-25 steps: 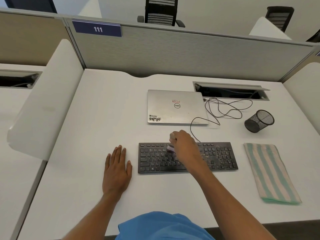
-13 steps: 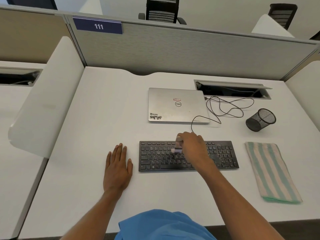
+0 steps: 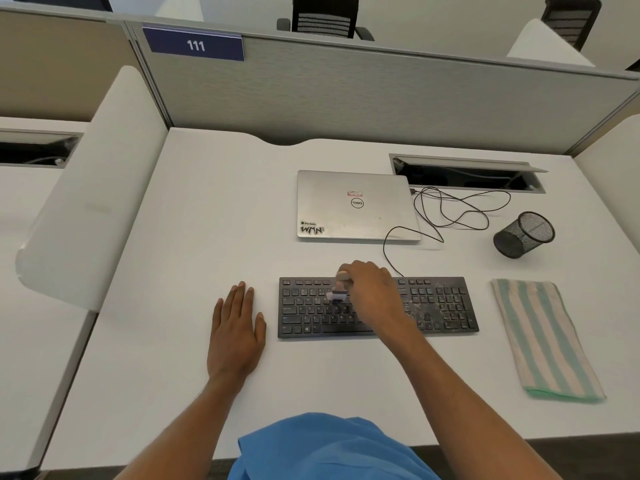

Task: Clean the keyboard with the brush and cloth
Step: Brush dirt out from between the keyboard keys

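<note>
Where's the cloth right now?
Head view, right side of the desk: the striped cloth lies flat just right of the keyboard, nearer than the mesh pen cup.

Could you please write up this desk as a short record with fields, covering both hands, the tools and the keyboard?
right hand: grips the brush, bristles on the upper middle keys of the keyboard
left hand: flat on the desk, left of the keyboard, holding nothing
keyboard condition: specks of debris on its right part
cloth: striped, folded, right of the keyboard, untouched
laptop: silver, lid shut, behind the keyboard
mesh cup: black, behind the cloth
</note>
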Action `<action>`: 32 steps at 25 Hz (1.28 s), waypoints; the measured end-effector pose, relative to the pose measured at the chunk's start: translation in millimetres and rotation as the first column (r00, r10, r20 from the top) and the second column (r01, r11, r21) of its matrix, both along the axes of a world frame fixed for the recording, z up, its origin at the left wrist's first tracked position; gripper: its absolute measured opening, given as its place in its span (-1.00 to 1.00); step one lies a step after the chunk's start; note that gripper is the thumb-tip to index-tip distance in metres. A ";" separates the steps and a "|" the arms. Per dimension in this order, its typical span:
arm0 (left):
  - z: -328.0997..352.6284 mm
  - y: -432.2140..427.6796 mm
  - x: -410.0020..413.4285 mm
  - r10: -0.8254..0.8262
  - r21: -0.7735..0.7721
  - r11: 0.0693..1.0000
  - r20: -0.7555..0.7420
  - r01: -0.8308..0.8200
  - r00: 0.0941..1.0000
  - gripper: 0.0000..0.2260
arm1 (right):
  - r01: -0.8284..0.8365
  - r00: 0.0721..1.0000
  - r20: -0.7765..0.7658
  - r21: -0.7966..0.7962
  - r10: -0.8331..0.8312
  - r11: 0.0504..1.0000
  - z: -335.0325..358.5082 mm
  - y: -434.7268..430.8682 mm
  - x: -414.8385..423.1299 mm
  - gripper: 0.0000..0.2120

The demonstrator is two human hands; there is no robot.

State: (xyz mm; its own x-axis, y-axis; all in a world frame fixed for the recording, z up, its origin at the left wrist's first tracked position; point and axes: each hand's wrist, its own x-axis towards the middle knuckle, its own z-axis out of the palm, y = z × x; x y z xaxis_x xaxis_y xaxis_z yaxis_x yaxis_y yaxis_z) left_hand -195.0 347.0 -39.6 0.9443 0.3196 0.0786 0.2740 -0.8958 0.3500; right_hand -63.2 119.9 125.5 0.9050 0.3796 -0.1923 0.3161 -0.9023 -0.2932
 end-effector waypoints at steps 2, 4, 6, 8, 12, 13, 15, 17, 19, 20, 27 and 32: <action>-1.2 0.2 -0.9 -0.002 0.001 1.000 0.001 0.002 1.000 -0.43 | 0.041 0.999 0.000 -0.009 -0.041 0.999 2.6 -14.0 5.0 -0.82; -1.1 0.1 -0.6 -0.001 -0.002 1.000 0.002 0.001 1.000 -0.43 | 0.072 0.997 0.008 -0.022 -0.071 0.997 3.1 -20.2 7.2 -0.75; -0.4 -0.4 0.0 0.000 -0.004 1.000 0.001 0.000 1.000 -0.43 | 0.083 0.996 0.031 -0.030 -0.082 0.996 -0.3 -17.2 7.9 -0.69; -0.5 -0.9 -0.6 0.000 -0.002 1.000 -0.004 0.000 1.000 -0.43 | 0.060 0.998 0.012 0.067 -0.060 0.996 0.8 -5.8 2.7 -0.74; 0.0 -1.2 -1.2 0.004 0.000 1.000 -0.010 -0.004 1.000 -0.42 | 0.127 0.991 0.028 0.149 -0.132 0.981 -7.7 6.6 -10.5 -0.69; 0.0 -1.1 -0.7 0.003 -0.001 1.000 -0.011 -0.003 1.000 -0.42 | 0.128 0.991 0.026 0.145 -0.133 0.981 -12.6 6.4 -13.7 -0.72; 0.4 -0.8 0.0 0.003 -0.002 1.000 -0.016 -0.003 1.000 -0.42 | 0.121 0.992 0.009 0.104 -0.123 0.987 -17.5 3.9 -16.1 -0.74; -0.1 -0.4 -0.6 0.005 -0.001 1.000 -0.017 -0.005 1.000 -0.42 | 0.113 0.993 -0.022 0.028 -0.113 0.993 -15.3 -0.3 -12.7 -0.73; -0.4 -0.8 -1.3 0.004 -0.002 1.000 -0.012 -0.004 1.000 -0.42 | 0.136 0.990 -0.029 0.019 -0.135 0.991 -8.2 -3.1 -7.9 -0.74; -0.3 -0.9 -1.3 0.002 -0.003 1.000 -0.011 -0.002 1.000 -0.42 | 0.156 0.988 -0.016 0.057 -0.156 0.986 -6.2 -3.6 -6.2 -0.73; 0.3 -1.0 -0.2 0.000 0.000 1.000 -0.003 0.000 1.000 -0.42 | 0.178 0.984 -0.006 0.223 -0.181 0.959 -19.4 2.4 -15.5 -0.68; 1.1 -1.6 -0.9 0.000 -0.002 1.000 0.001 0.000 1.000 -0.42 | 0.101 0.990 -0.100 0.028 -0.098 0.995 -24.5 -7.9 -10.3 -0.76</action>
